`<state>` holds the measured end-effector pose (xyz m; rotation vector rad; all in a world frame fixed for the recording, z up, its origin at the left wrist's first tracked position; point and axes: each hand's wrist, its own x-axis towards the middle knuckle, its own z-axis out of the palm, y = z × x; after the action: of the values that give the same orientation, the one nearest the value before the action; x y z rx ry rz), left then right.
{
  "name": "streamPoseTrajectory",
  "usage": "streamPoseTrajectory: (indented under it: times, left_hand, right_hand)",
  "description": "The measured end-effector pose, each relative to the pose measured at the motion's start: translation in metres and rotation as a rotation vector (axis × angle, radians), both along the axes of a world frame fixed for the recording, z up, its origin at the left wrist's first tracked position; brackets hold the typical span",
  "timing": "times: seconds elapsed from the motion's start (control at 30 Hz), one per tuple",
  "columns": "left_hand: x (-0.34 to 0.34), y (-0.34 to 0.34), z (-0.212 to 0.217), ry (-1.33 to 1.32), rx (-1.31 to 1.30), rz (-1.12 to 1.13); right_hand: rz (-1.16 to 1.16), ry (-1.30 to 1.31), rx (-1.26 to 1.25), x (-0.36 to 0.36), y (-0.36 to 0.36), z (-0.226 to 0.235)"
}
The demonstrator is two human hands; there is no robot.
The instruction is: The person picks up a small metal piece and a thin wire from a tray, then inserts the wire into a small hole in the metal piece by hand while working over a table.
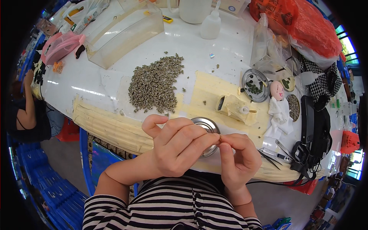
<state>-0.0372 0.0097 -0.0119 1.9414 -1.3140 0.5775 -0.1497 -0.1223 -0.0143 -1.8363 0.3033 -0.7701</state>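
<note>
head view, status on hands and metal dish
Left hand, right hand: fingertips together, any held piece too small to identify. Metal dish: partly hidden behind hands. Parts pile: just beyond left hand.

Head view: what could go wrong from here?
Anything held between the left hand and right hand, too small to make out, might drop onto the round metal dish below. The left hand could scatter the nearby pile of small parts. The right hand might knock the dark pointed tool.

Your left hand (178, 145) and right hand (239, 159) meet at pinched fingertips above the round metal dish (207, 125); any item between them is too small to identify. The heap of small metallic parts (155, 84) lies far left of your hands.
</note>
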Motion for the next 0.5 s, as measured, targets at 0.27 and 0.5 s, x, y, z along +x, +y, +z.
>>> streamPoseTrajectory:
  times: [0.27, 0.5]
  left_hand:
    - [0.0017, -0.0006, 0.0008, 0.007, 0.011, 0.003]
    - [0.0034, -0.0002, 0.0011, 0.024, 0.005, -0.049]
  right_hand:
    - [-0.061, -0.003, -0.33, 0.0049, 0.0061, 0.0078]
    - [-0.01, 0.023, 0.096, -0.0003, 0.0011, -0.0008]
